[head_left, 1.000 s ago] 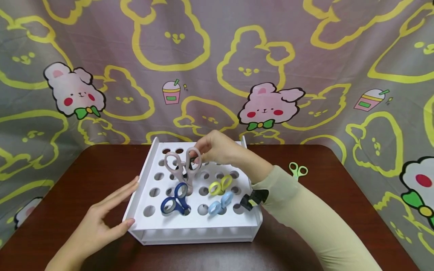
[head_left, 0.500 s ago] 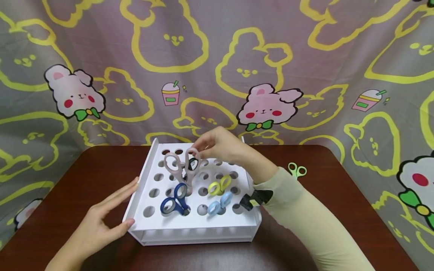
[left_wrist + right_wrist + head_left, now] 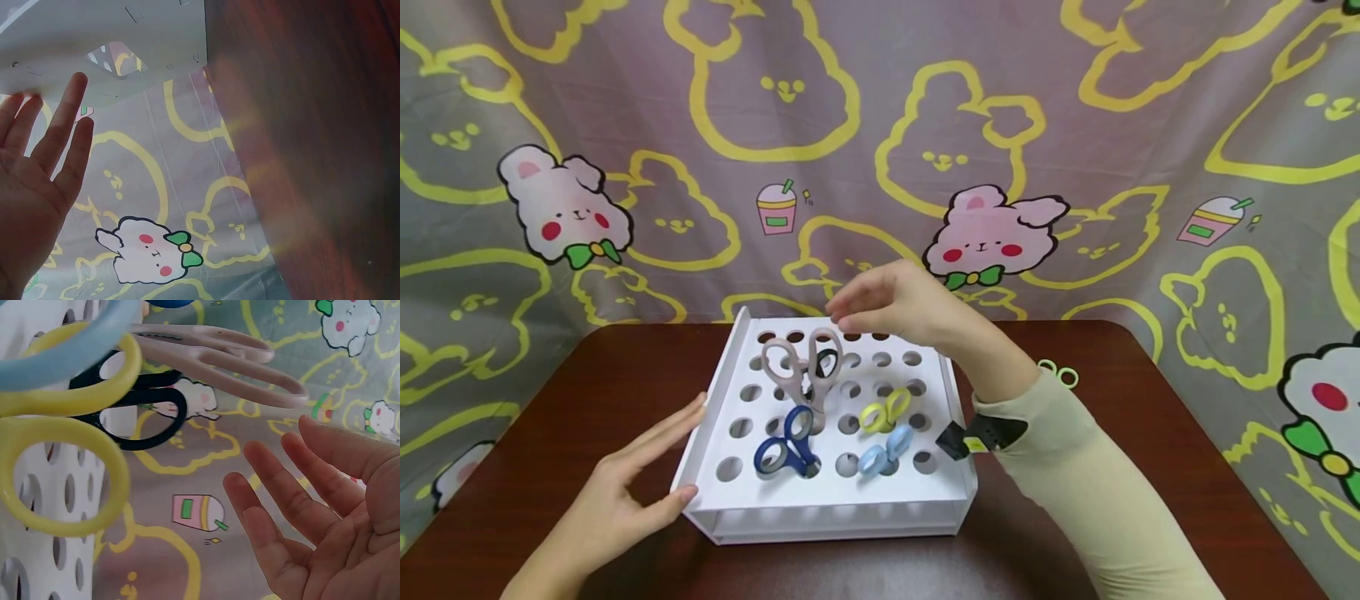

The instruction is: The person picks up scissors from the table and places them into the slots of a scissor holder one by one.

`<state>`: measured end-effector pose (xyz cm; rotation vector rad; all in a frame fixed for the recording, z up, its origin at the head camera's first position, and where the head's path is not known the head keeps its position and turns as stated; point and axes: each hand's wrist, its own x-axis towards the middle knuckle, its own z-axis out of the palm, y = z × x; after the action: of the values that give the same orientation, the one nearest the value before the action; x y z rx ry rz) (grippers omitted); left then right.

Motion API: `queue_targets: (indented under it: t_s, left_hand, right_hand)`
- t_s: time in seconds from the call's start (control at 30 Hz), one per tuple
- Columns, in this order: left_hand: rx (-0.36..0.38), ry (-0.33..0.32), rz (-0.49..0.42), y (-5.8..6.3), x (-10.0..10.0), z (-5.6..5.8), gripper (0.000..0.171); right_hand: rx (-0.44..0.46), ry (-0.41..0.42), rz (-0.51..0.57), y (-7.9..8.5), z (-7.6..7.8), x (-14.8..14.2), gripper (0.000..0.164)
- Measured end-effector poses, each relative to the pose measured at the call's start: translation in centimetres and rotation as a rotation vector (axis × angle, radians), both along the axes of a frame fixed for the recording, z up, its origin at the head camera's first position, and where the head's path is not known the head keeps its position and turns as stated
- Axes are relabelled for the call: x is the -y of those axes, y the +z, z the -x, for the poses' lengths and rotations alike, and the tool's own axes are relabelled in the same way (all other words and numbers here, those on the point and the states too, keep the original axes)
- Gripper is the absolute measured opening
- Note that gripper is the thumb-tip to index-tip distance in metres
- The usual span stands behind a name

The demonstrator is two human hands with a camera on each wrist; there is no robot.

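A white rack [image 3: 827, 492] with rows of round holes stands on the table. My left hand [image 3: 617, 500] touches its left side panel with fingers extended; in the left wrist view the fingertips meet that panel. My right hand [image 3: 910, 308] hovers above the rack's back part, fingers loosely spread, holding nothing. Nearest to it are the pinkish-grey scissors [image 3: 816, 392], handles up in a hole, and the black scissors [image 3: 178, 425] just behind them, mostly hidden in the head view. Dark blue scissors [image 3: 805, 446], yellow scissors [image 3: 873, 418] and light blue scissors [image 3: 874, 461] stand in holes nearer the front.
Green scissors [image 3: 1066, 378] lie on the dark wooden table [image 3: 1120, 400] right of the rack, partly hidden by the right sleeve [image 3: 1075, 467]. A patterned curtain [image 3: 865, 125] hangs behind the table and along its sides.
My right hand has risen away from the black scissors' handles, and its fingers have come apart from them. The black scissors stay in the rack. My left hand keeps its place.
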<state>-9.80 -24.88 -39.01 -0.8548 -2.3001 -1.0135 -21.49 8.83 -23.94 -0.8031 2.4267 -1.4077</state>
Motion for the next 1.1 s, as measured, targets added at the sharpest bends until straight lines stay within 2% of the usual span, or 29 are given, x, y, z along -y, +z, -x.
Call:
queue_targets:
  t_s: [0.27, 0.53, 0.8, 1.1]
  left_hand:
    - [-0.006, -0.006, -0.001, 0.0, 0.0, 0.0, 0.081]
    - [-0.007, -0.009, -0.003, 0.1, 0.1, 0.1, 0.081]
    - [0.049, 0.017, 0.003, 0.1, 0.0, -0.3, 0.081]
    - [0.011, -0.002, 0.004, -0.1, 0.0, -0.1, 0.081]
  right_hand:
    - [-0.041, -0.031, 0.004, 0.4, -0.6, -1.8, 0.022]
    - [-0.114, -0.044, -0.023, -0.3, -0.7, -4.4, 0.022]
    - [-0.071, -0.105, -0.071, -1.3, -0.4, -7.2, 0.022]
    - [-0.109, -0.186, -0.137, -1.9, -0.6, -11.7, 0.026]
